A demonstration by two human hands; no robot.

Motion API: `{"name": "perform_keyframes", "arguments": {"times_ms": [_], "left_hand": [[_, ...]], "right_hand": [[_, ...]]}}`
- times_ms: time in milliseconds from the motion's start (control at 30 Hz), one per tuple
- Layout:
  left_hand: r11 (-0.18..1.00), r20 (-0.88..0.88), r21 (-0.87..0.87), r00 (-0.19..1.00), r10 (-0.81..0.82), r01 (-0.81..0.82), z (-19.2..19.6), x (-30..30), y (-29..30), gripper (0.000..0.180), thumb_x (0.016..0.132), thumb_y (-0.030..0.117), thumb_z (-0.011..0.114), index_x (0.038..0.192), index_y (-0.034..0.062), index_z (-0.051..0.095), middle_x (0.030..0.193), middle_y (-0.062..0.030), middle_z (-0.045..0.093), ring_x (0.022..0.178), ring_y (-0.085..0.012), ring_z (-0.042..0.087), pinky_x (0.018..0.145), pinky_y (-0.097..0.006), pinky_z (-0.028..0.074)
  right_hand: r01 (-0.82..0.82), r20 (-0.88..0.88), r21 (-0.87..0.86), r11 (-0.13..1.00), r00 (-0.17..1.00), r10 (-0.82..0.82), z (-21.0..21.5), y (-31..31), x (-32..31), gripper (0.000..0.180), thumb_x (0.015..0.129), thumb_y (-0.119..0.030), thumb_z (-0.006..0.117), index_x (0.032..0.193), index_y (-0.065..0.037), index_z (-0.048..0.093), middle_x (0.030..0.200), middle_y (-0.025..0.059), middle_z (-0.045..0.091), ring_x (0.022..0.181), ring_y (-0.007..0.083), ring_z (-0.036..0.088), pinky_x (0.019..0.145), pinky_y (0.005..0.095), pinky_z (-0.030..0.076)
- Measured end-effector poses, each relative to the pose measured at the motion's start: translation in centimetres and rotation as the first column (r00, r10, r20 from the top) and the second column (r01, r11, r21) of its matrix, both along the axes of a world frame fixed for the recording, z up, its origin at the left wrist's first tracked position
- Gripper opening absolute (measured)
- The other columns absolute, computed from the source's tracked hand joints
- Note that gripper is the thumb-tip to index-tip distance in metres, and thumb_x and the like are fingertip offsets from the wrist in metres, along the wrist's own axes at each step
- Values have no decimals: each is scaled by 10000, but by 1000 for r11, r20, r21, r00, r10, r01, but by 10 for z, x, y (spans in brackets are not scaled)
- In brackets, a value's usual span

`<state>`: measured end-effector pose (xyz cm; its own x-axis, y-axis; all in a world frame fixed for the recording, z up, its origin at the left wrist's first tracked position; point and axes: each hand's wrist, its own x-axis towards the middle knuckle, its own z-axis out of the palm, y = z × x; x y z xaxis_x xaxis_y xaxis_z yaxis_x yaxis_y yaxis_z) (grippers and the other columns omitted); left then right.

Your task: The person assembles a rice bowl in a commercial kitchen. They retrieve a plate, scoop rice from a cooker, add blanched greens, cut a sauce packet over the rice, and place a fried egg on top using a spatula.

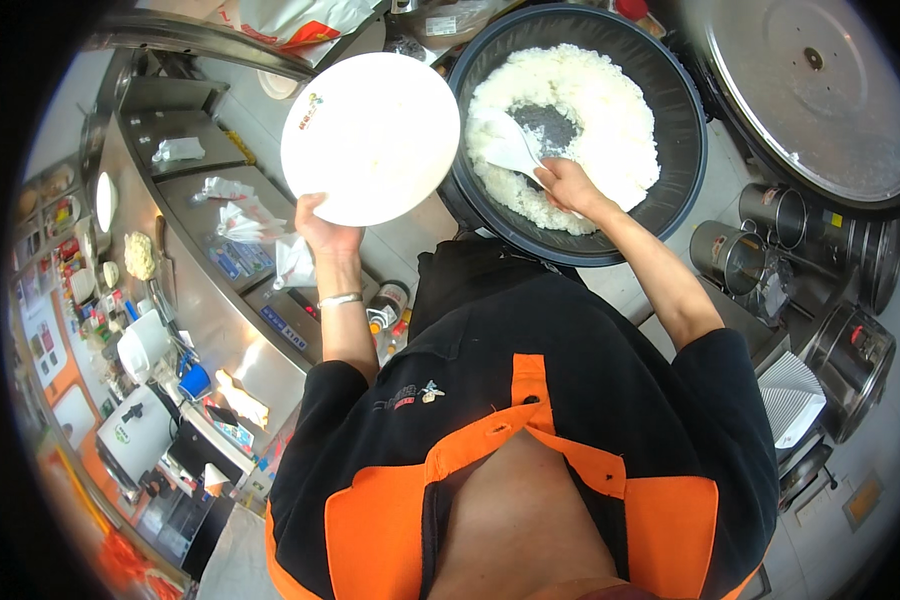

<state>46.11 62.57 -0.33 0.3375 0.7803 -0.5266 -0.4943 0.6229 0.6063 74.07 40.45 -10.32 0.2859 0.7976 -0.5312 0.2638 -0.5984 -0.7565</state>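
Note:
My left hand (328, 228) is closed on the near rim of a round white plate (370, 140), which has a small printed mark at its left edge. Only a few tiny specks show on the plate. With my right hand (568, 188) I grip the handle of a white rice paddle (510, 146). Its blade rests in cooked white rice (615, 115) at the left side of a large dark rice cooker pot (675, 205). A bare dark patch of the pot's bottom shows in the middle of the rice. The plate is beside the pot's left rim, held above the floor.
A big round metal lid (820, 80) stands open right of the pot. Metal pots (727, 250) stand farther right. Along the left runs a steel counter (210, 320) with a knife, plastic bags and containers. A bottle (388, 303) is low beside my left forearm.

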Motion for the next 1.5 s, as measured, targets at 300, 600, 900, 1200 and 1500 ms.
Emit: {"name": "perform_keyframes", "arguments": {"times_ms": [300,600,900,1200,1500], "left_hand": [[996,61,33,994,-86,84,-1,22,-3,719,646,157,531,1334,-19,417,1294,-162,507,1215,-349,466,1040,-466,380],[957,196,-53,942,-271,286,-12,94,-40,709,628,151,526,1307,-31,434,1297,-185,517,1203,-377,483,1065,-465,361],[935,295,-57,901,-319,350,-18,121,-57,751,629,155,524,1342,-32,385,1316,-176,503,1219,-373,469,1069,-475,353],[924,323,-54,882,-343,379,-15,126,-63,741,630,180,524,1326,-42,395,1310,-182,504,1202,-375,480,1056,-472,371],[927,257,-83,907,-333,365,-17,108,-67,773,619,175,523,1355,-17,385,1335,-186,489,1229,-386,465,1066,-496,364]], "right_hand": [[351,-383,-67,934,855,-349,75,-50,40,252,998,-208,434,898,-11,555,535,7,473,372,90,375,362,250,282],[-97,680,8,995,730,65,180,-33,-6,396,945,-174,485,1331,-84,478,964,229,636,826,427,616,716,464,491],[-46,635,-49,998,770,67,194,-53,-28,542,919,-177,515,1418,-36,358,973,223,618,780,369,640,697,468,510],[91,403,365,926,882,-246,202,-74,-19,499,885,-131,549,1362,-29,447,865,227,629,766,388,632,738,449,500],[176,241,332,927,934,-263,184,-85,7,467,868,-137,591,1318,-36,517,1064,231,650,916,285,675,800,356,508]]}}
